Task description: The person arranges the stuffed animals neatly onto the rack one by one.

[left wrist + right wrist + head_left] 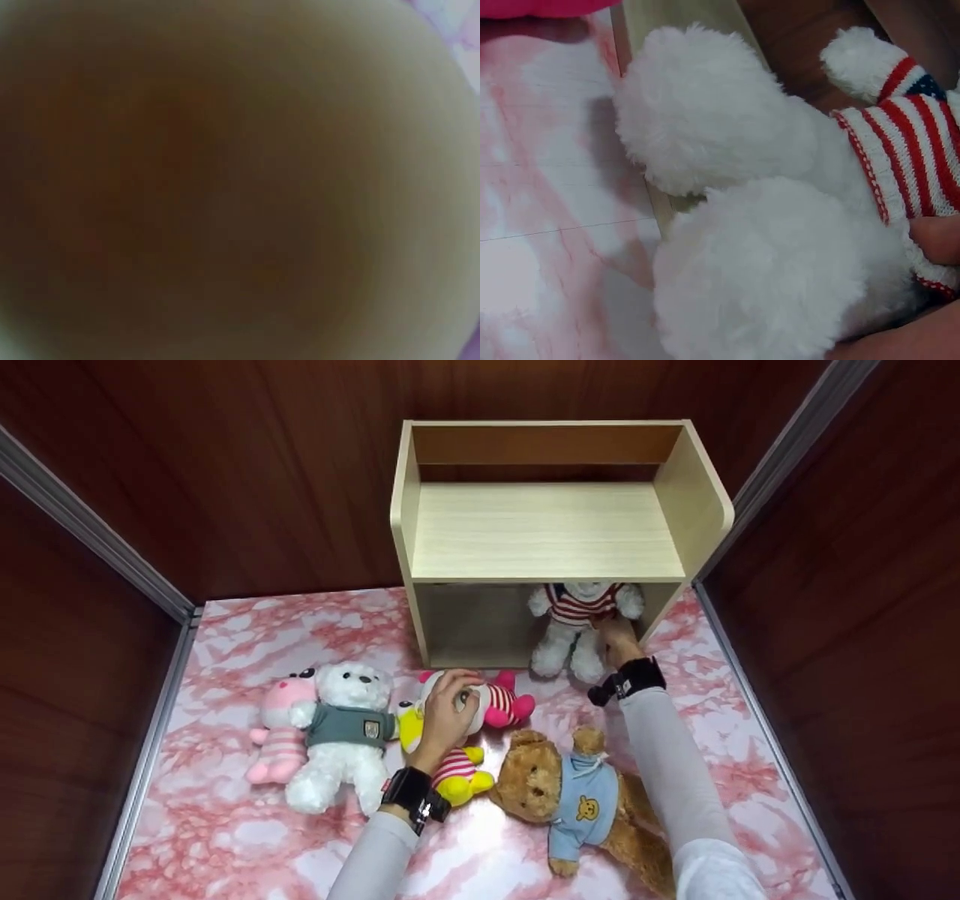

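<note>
In the head view, my right hand [619, 639] grips a white teddy bear [574, 641] in a red-and-white striped sweater at its waist. The bear sits upright in the right part of the shelf unit's lower compartment, feet at the front edge, its head mostly hidden by the board above. The right wrist view shows its furry feet [757, 262] and my thumb [936, 238] on the sweater hem. My left hand [448, 718], fingers loosely curved, is over a pink-and-white plush toy [504, 701] with a striped body. The left wrist view is blurred and mostly blocked.
Beside my left hand lies a yellow plush toy [457, 771]. A brown teddy bear [577, 795] in a blue hoodie lies at front. Left are a white bear [345, 735] in a green shirt and a pink plush [285, 727]. The shelf unit [547, 529] stands against the back wall.
</note>
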Available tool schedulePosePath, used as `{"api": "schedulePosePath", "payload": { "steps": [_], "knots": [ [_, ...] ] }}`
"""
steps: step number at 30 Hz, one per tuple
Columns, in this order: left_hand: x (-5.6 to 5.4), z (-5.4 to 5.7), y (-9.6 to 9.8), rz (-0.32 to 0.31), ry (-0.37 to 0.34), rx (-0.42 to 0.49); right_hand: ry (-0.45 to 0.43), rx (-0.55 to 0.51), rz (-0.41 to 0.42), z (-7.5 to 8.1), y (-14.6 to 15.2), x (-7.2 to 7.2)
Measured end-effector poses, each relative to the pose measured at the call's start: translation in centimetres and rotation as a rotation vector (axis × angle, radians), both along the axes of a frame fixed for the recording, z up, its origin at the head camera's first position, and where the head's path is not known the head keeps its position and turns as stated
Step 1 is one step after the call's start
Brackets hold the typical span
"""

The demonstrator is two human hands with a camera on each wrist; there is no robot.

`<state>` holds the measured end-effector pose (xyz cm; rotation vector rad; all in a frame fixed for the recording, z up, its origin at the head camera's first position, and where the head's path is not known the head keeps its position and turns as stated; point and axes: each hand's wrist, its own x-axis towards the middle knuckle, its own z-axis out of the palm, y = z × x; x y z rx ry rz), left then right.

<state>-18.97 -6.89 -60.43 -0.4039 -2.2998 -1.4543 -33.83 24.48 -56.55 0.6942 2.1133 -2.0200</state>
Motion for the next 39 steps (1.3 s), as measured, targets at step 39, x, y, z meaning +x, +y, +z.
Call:
{"api": "schedulePosePath", "payload": {
  "steps": [39],
  "knots": [
    [0.3,-1.6,0.8,0.042,0.079,-0.011,0.098,0.394,0.022,-2.2,-0.3,-1.1]
  ]
}}
